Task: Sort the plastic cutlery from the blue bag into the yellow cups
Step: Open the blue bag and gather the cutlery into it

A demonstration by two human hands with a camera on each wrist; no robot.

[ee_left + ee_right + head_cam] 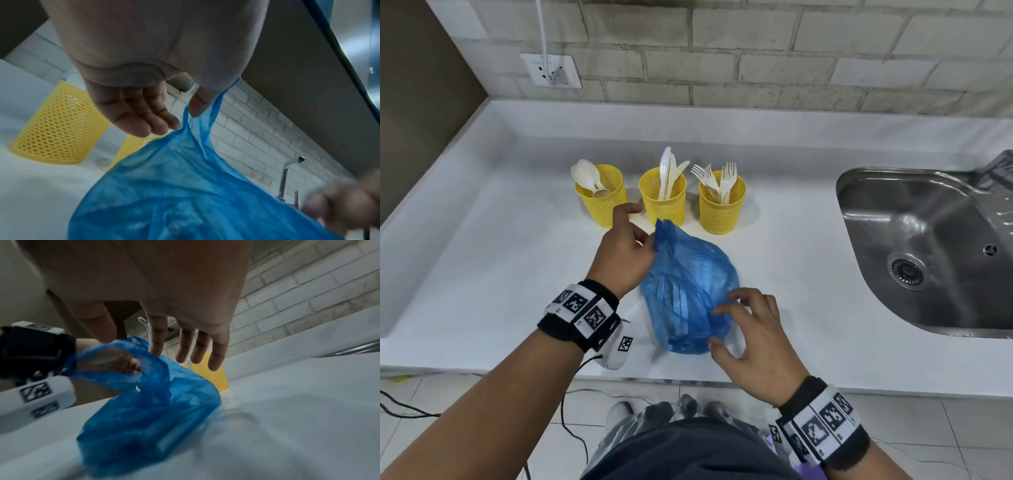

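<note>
Blue bag [688, 291] lies on white bench [482, 240], 6 o'clock of three yellow cups [662, 197] already holding spoons, knives, forks. Left hand [625, 251] pinches bag's handle at its 11 o'clock; right hand [750, 334], fingers spread and loose, hovers at its 4 o'clock. Best to keep the handle taut and part the mouth before reaching in. Steel sink [928, 253] at 3 o'clock; brick wall [756, 51] at 12, wall socket [551, 70] at 11.
</note>
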